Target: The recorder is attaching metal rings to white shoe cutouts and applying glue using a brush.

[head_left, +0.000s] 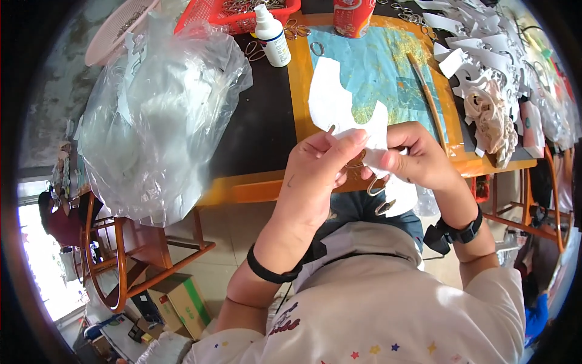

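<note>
My left hand [324, 173] pinches a white cut-out card [332, 97] with a curved notch, held up over the table's front edge. Its thumb presses on the card's face. My right hand [424, 159] grips the same card from the other side, thumb and fingers closed on its lower right part. Below the fingers hang metal loops [376, 186] that look like scissor handles, against a lower white piece of card [400, 197]. How the loops join the card is hidden by my fingers.
A large clear plastic bag [160, 121] fills the left side. Behind stand a white bottle [273, 37], a red basket [209, 13] of metal pieces and a red can [353, 17]. A wooden stick [427, 100] lies on the blue sheet [376, 67]. White cards [485, 54] pile up right, beside a crumpled cloth [490, 115].
</note>
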{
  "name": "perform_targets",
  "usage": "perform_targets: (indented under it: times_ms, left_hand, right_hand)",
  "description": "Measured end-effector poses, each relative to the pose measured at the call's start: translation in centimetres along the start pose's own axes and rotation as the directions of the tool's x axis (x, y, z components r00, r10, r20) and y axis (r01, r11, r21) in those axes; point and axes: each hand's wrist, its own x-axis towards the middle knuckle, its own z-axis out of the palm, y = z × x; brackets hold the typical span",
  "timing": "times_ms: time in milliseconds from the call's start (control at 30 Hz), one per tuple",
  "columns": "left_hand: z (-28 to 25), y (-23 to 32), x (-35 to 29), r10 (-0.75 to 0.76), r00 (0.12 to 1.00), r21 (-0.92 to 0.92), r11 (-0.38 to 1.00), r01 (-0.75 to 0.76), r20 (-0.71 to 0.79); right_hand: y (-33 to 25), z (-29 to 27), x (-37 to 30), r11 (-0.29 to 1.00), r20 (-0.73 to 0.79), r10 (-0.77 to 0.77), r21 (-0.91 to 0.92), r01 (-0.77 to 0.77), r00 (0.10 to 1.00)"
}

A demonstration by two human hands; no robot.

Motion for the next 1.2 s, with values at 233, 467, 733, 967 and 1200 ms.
perform_targets:
  times_ms: [233, 467, 733, 967, 1200]
  left_hand:
    - [0.7, 0.4, 0.1, 0.099, 0.993, 0.045, 0.994, -0.096, -0.061]
    - [-0.1, 0.5, 0.2, 0.029, 0.996, 0.079, 0.996, -0.036, 0.087]
    - [0.8, -1.2, 0.1, 0.493, 0.870, 0.366, 0.812, -0.455, -0.012]
    - [0.3, 0.1, 0.0, 0.290, 0.956, 0.346, 0.894, -0.286, 0.042]
    - [-0.1, 0.5, 0.4, 0.098, 0.992, 0.235, 0.965, -0.113, 0.077]
  right_hand:
    - [0.3, 0.0, -0.1, 0.972, -0.139, -0.082, -0.228, 0.049, 0.987]
    - [-0.3, 1.3, -0.3, 0.992, -0.236, 0.025, -0.117, -0.054, 0.971]
    - [2.3, 2.0, 0.4, 0.884, -0.323, -0.424, -0.349, 0.310, 0.846]
    - [1.2, 1.2, 0.2, 0.962, -0.422, -0.259, -0.188, 0.196, 0.869]
    - [1.6, 1.2, -0.2, 0.995, -0.479, -0.093, -0.010, 0.100, 0.873]
